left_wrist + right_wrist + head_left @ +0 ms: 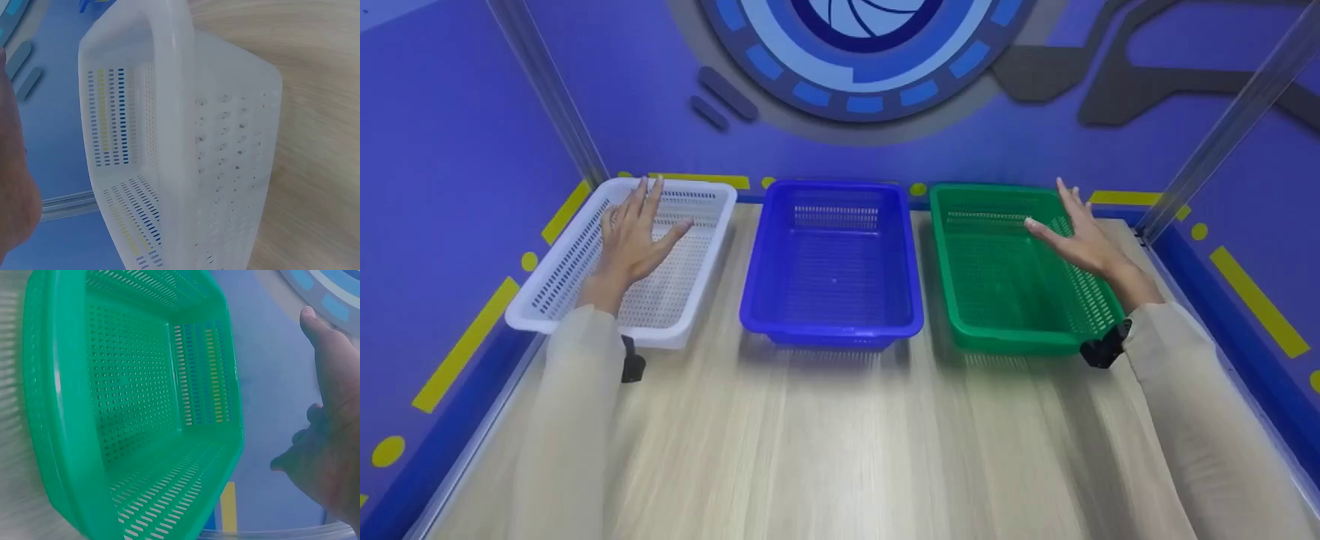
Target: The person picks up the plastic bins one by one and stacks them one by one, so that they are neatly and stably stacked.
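Three plastic baskets stand in a row on the wooden table (825, 442). My left hand (631, 244) is held over the white basket (690, 319), its fingers extended and the thumb spread out to the right. Over the right part of the green basket (1012, 339) is my right hand (1084, 238), thumb stretched to the left and fingers pointing away from me. Neither hand holds anything. Between them sits the blue basket (832, 328), with no hand near it. Bare, slotted interiors show in the white basket (174, 140) and the green basket (62, 405) from the wrists.
A purple-blue back wall (840, 154) with a round printed design rises behind the baskets. Side panels with yellow marks (465, 345) border the table left and right. Metal posts (551, 97) stand at the back corners.
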### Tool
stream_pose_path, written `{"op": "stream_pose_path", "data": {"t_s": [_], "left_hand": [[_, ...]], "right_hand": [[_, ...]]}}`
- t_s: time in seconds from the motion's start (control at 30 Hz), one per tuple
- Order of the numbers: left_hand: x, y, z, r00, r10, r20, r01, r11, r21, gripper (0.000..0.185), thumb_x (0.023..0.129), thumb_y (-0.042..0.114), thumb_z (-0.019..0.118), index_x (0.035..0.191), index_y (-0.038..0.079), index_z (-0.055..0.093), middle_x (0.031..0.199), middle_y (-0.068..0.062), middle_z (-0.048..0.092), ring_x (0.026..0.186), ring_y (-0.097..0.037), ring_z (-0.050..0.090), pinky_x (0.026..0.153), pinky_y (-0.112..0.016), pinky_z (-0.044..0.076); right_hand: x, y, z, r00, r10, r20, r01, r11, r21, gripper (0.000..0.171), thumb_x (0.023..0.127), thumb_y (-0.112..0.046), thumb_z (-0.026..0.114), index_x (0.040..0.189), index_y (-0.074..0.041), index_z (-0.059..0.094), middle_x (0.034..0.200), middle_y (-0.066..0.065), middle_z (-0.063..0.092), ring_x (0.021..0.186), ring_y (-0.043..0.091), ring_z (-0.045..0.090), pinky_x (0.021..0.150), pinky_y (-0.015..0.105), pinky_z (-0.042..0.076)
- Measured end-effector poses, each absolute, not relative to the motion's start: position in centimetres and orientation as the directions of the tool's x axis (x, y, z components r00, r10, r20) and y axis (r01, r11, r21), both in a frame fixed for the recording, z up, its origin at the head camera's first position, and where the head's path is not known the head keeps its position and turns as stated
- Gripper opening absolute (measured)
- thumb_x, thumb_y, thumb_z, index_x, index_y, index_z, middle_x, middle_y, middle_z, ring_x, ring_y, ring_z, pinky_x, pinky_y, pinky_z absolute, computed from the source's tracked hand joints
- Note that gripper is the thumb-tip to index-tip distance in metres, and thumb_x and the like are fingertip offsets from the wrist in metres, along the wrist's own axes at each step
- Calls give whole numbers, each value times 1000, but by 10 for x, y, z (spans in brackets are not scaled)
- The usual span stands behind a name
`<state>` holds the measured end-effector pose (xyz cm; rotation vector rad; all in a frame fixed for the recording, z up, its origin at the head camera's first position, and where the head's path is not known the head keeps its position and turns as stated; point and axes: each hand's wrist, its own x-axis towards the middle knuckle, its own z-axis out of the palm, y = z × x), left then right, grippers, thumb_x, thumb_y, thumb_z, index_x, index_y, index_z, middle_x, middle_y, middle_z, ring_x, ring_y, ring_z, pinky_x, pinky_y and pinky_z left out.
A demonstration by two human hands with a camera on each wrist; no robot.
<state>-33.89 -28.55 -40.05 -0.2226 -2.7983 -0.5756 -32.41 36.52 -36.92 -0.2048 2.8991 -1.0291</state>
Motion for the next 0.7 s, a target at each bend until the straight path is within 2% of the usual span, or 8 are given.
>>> {"op": "stream_pose_path", "data": {"t_s": [0.13, 0.27, 0.5, 0.7], "left_hand": [[-339, -282, -400, -946, 88, 313, 225, 873, 434, 86, 88, 61, 50, 153, 29, 4, 160, -7, 4, 141, -45, 18, 112, -62, 3], [-335, -281, -399, -950, 72, 304, 231, 818, 527, 83, 88, 58, 53, 153, 29, 11, 159, -8, 12, 142, -41, 17, 112, -62, 4], [-332, -277, -397, -964, 67, 259, 225, 726, 650, 70, 90, 52, 55, 150, 35, 23, 156, -9, 24, 143, -36, 20, 114, -58, 13], [-329, -276, -398, -964, 84, 251, 238, 686, 688, 68, 91, 51, 55, 150, 32, 26, 153, -12, 32, 141, -36, 26, 113, -57, 17]], "right_hand": [[-323, 362, -368, -986, -164, -28, -102, 728, -678, 79, 94, -55, 45, 144, -47, -15, 156, 0, -21, 140, 38, -24, 101, 75, -5], [-323, 357, -367, -984, -173, -35, -96, 692, -715, 76, 94, -55, 45, 144, -49, -12, 158, -1, -15, 144, 37, -13, 105, 73, 1], [-325, 348, -367, -979, -202, -36, -95, 602, -793, 77, 94, -48, 50, 149, -42, -4, 160, 1, -10, 146, 31, -5, 112, 63, 8], [-328, 341, -371, -969, -245, -24, -116, 540, -834, 76, 96, -39, 53, 152, -34, 1, 160, 7, -2, 146, 33, 3, 112, 60, 15]]}}
